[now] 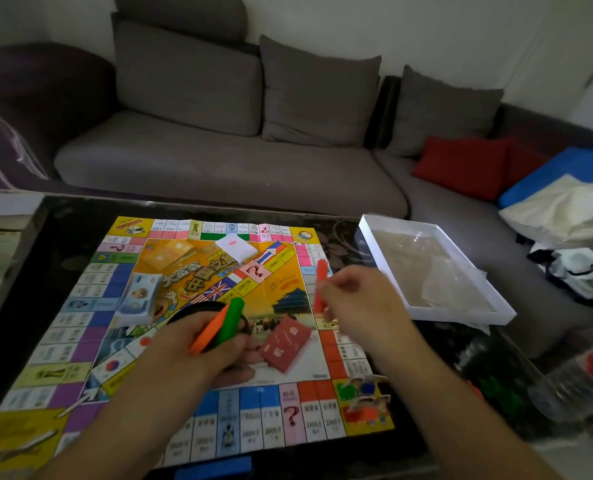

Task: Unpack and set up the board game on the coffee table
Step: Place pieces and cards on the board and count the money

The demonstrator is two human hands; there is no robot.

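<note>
Red stick upright in R hand; L hand sticks tilted up-right

Board: yellow corners, orange-yellow centre w/ flag prints; edge squares pink, blue, purple, red, white. On it: white card stack, dark red card stack, pale blue banknote pack. Green stick & orange stick over board centre; red stick at board's right edge. Right of board: white box tray. Behind board: grey sofa, red cushion.
</note>
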